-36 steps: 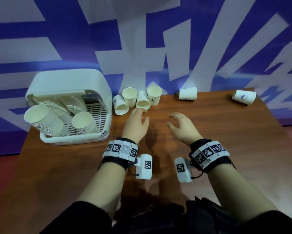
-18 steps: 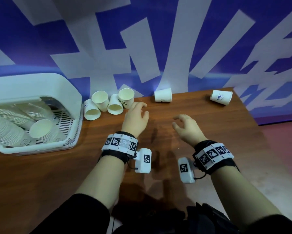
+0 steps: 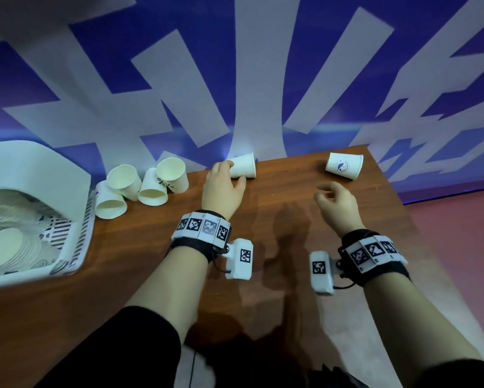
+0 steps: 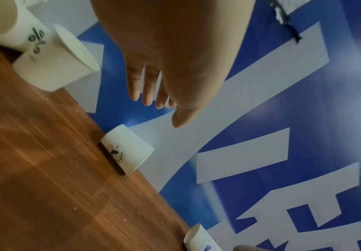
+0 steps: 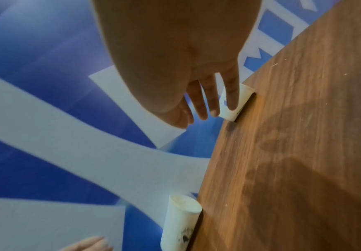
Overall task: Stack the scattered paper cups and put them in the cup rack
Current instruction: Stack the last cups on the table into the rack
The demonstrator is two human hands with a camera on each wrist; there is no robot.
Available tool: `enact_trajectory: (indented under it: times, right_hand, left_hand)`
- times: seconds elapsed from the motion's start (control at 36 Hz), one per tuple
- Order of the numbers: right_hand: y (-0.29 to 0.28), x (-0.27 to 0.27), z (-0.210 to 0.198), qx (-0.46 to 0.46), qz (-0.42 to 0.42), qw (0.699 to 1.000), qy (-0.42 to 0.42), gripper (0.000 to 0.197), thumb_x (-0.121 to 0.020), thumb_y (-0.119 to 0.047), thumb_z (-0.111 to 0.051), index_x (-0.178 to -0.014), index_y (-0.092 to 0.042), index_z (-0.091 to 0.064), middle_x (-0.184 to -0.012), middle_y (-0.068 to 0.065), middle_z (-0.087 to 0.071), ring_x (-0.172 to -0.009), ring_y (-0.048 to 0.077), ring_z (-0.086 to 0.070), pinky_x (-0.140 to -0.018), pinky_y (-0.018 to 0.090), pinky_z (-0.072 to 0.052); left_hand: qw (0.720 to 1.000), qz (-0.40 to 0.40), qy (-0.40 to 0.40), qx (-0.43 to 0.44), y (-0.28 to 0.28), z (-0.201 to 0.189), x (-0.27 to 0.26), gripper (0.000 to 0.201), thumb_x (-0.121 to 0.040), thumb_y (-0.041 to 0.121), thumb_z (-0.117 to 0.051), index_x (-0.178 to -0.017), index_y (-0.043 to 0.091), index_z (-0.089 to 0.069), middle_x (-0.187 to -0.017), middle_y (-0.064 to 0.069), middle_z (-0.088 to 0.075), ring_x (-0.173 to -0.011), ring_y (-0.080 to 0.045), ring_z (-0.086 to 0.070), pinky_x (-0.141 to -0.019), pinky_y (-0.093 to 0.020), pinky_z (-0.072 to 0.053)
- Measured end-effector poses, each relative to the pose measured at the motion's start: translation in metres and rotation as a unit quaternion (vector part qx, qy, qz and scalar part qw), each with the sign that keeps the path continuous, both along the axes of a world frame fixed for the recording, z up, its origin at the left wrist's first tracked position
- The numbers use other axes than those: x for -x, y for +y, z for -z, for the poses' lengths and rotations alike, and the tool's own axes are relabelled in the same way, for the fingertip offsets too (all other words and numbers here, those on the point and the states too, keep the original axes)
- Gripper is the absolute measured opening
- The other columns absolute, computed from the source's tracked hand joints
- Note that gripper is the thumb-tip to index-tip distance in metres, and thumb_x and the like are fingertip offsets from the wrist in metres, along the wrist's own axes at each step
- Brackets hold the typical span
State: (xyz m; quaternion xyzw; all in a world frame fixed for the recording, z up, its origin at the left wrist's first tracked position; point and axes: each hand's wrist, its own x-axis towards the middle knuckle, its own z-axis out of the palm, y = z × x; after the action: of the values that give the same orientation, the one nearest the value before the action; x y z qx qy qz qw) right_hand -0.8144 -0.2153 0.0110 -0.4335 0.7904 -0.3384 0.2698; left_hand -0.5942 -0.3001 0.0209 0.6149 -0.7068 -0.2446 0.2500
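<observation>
A white paper cup lies on its side at the table's back edge. My left hand reaches its closed end with thumb and fingers spread on either side. In the left wrist view the fingers are straight and still apart from this cup. A second cup with a blue logo lies on its side at the back right. My right hand hovers just short of it, fingers loosely curled and holding nothing. In the right wrist view its fingertips point at that cup. Several more cups cluster by the white cup rack.
The rack at the left edge holds stacks of nested cups lying on its slotted floor. The brown wooden table ends at the blue-and-white wall behind and at a right edge near the logo cup. Red floor lies beyond.
My left hand has moved from the cup cluster forward and right to the lying cup. My right hand has advanced toward the logo cup. The head view has swung right, pushing the rack to the edge.
</observation>
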Motion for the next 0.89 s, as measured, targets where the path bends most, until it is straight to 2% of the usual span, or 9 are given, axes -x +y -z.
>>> enact_trajectory:
  times: [0.22,0.36,0.44,0.56,0.67,0.72,0.78,0.83,0.89]
  right_hand:
    - [-0.031,0.05,0.02,0.012,0.131,0.991,-0.028,0.031,-0.087,-0.014,-0.053,-0.118,-0.011,-0.058,-0.115,0.01,-0.059,-0.098,0.02,-0.053,-0.083,0.025,-0.037]
    - [-0.051,0.076,0.038,0.006,0.185,0.982,-0.044,0.047,-0.087,-0.014,-0.054,-0.133,-0.008,-0.046,-0.134,0.012,-0.048,-0.12,0.027,-0.047,-0.096,0.027,-0.033]
    - [-0.058,0.084,0.048,0.006,0.212,0.973,-0.089,0.056,-0.086,-0.017,-0.057,-0.139,-0.011,-0.038,-0.136,0.008,-0.044,-0.117,0.022,-0.048,-0.098,0.029,-0.035]
    - [-0.069,0.09,0.061,0.035,0.251,0.946,-0.201,0.073,-0.084,-0.022,-0.058,-0.147,-0.015,-0.02,-0.13,-0.001,-0.04,-0.118,0.022,-0.05,-0.102,0.046,-0.044]
    - [-0.078,0.093,0.073,0.058,0.277,0.922,-0.265,0.072,-0.088,-0.016,-0.056,-0.148,-0.018,-0.017,-0.123,-0.003,-0.044,-0.108,0.022,-0.057,-0.091,0.041,-0.052]
    - [-0.082,0.095,0.079,0.07,0.279,0.914,-0.287,0.07,-0.088,-0.015,-0.055,-0.148,-0.019,-0.018,-0.126,-0.002,-0.048,-0.093,0.015,-0.061,-0.069,0.025,-0.054]
    - [-0.085,0.095,0.082,0.081,0.281,0.909,-0.299,0.062,-0.091,-0.01,-0.052,-0.145,-0.018,-0.022,-0.119,-0.004,-0.051,-0.077,0.006,-0.06,-0.053,0.016,-0.049]
    - [-0.087,0.096,0.086,0.088,0.283,0.909,-0.294,0.052,-0.091,-0.01,-0.054,-0.138,-0.016,-0.031,-0.12,-0.001,-0.052,-0.075,0.006,-0.06,-0.051,0.014,-0.048]
    - [-0.089,0.095,0.087,0.096,0.281,0.912,-0.283,0.036,-0.09,-0.011,-0.057,-0.123,-0.016,-0.042,-0.116,0.005,-0.056,-0.073,0.007,-0.061,-0.051,0.015,-0.048]
  left_hand:
    - [1.0,-0.015,-0.025,-0.01,-0.028,0.021,0.031,0.051,-0.091,0.027,-0.059,-0.136,0.011,-0.043,-0.135,-0.009,-0.049,-0.122,-0.028,-0.045,-0.101,-0.038,-0.04]
    - [0.998,-0.044,-0.017,-0.036,-0.047,0.045,0.043,0.054,-0.087,0.029,-0.063,-0.133,0.011,-0.043,-0.136,-0.008,-0.043,-0.118,-0.029,-0.051,-0.096,-0.043,-0.047]
    - [0.997,-0.06,0.004,-0.039,-0.054,0.055,0.047,0.059,-0.087,0.03,-0.064,-0.136,0.011,-0.038,-0.142,-0.006,-0.036,-0.116,-0.03,-0.053,-0.091,-0.046,-0.051]
    - [0.998,-0.055,0.007,-0.043,-0.059,0.065,0.055,0.069,-0.09,0.033,-0.061,-0.146,0.015,-0.027,-0.155,-0.002,-0.021,-0.123,-0.026,-0.049,-0.085,-0.033,-0.05]
    - [0.998,-0.041,-0.007,-0.052,-0.066,0.07,0.06,0.072,-0.092,0.035,-0.058,-0.15,0.02,-0.02,-0.159,-0.002,-0.013,-0.136,-0.024,-0.037,-0.089,-0.035,-0.048]
    - [0.997,-0.04,-0.018,-0.06,-0.069,0.07,0.062,0.071,-0.093,0.036,-0.057,-0.151,0.023,-0.018,-0.159,-0.003,-0.012,-0.134,-0.025,-0.039,-0.088,-0.034,-0.047]
    - [0.997,-0.038,-0.03,-0.061,-0.071,0.073,0.065,0.068,-0.093,0.037,-0.056,-0.15,0.023,-0.02,-0.157,-0.004,-0.015,-0.129,-0.025,-0.043,-0.082,-0.031,-0.045]
    - [0.997,-0.033,-0.038,-0.059,-0.072,0.077,0.066,0.064,-0.093,0.038,-0.056,-0.147,0.02,-0.027,-0.154,-0.004,-0.021,-0.123,-0.025,-0.048,-0.075,-0.029,-0.043]
    - [0.997,-0.038,-0.043,-0.059,-0.073,0.081,0.065,0.059,-0.093,0.037,-0.056,-0.142,0.016,-0.034,-0.151,-0.004,-0.024,-0.115,-0.027,-0.053,-0.073,-0.031,-0.045]
